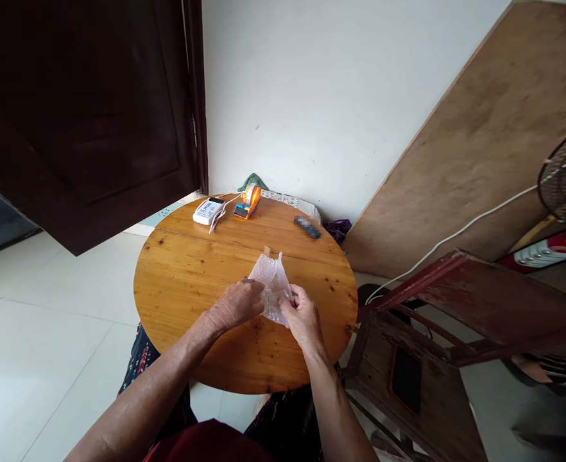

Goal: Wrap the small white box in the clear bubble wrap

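- The left hand (239,301) is over the left side of the bubble wrap (274,273), back of the hand up and fingers curled in against the sheet. Whether they are pinching it or only pressing, I cannot tell. A light, flat press would be best here, since a hard squeeze could pop the bubbles.
- The white boxy device (206,212) and its white cable (219,217) are on the far left of the round wooden table (177,276), well apart from the wrap, so the elbows should have room.
- The orange tape dispenser (251,206), with a clear roll in it, stands beside the device, beyond the wrap.
- The bubble wrap lies on the near half of the table, between the hands, its top edge uneven. Whether anything is inside cannot be made out. Smoothing it from the middle outward would help the layers lie flat.
- The right hand (305,316) is clamped on the wrap's right edge, thumb on top. It makes a good anchor: a steady hold there lets the left side be worked without the sheet skewing.
- A dark, pixelated object (307,226) lies beyond the right hand, clear of the wrap.
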The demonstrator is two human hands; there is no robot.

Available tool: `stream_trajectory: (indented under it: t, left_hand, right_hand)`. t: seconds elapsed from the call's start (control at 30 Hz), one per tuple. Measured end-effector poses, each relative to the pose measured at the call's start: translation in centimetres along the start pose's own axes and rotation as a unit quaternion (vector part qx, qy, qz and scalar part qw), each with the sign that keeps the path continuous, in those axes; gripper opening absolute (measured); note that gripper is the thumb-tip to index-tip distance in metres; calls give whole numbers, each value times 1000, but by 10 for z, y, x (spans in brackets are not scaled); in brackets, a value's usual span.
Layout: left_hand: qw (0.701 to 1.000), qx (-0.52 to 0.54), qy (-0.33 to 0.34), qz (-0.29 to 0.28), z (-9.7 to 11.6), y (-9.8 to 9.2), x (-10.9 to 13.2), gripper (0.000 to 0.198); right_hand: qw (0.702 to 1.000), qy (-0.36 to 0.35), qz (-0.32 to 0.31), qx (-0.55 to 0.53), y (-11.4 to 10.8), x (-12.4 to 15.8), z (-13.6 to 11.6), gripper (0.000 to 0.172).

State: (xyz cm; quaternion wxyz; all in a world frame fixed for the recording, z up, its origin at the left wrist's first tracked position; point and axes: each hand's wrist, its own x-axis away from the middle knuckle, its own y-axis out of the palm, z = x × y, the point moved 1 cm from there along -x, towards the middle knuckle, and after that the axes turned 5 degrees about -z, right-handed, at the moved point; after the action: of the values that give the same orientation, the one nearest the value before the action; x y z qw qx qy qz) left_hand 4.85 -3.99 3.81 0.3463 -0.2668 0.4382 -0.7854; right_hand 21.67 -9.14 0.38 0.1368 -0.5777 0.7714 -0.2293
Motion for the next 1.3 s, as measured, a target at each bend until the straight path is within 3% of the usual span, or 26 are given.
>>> stream_trajectory:
  t: [0.33,0.53,0.7,0.87,1.0,1.1,1.2,1.3]
  left_hand:
    - [996,-78,18,25,9,-8,2,25]
    - [998,-23,20,46,3,-3,1,21]
    - [996,54,48,50,-6,1,1,21]
    - [972,191,63,118,-20,15,6,34]
    - [939,308,-3,151,-21,25,8,47]
    - [938,300,-53,166,-14,29,5,44]
    - [945,262,-56,189,-8,33,2,43]
    - [946,241,-55,210,-6,39,1,51]
  right_hand:
    - [989,33,-20,-144,22,-2,-33,62]
    - [983,22,-62,-170,18,2,-41,53]
    - [971,-5,-113,-211,8,10,-42,56]
    - [980,-58,-137,-133,12,12,-33,56]
    - [985,-129,-115,-2,16,11,-33,55]
    - [978,-155,-135,39,11,11,-36,59]
    - [971,-145,-190,1,0,10,-38,58]
    - [981,-127,-137,-43,-12,2,-33,44]
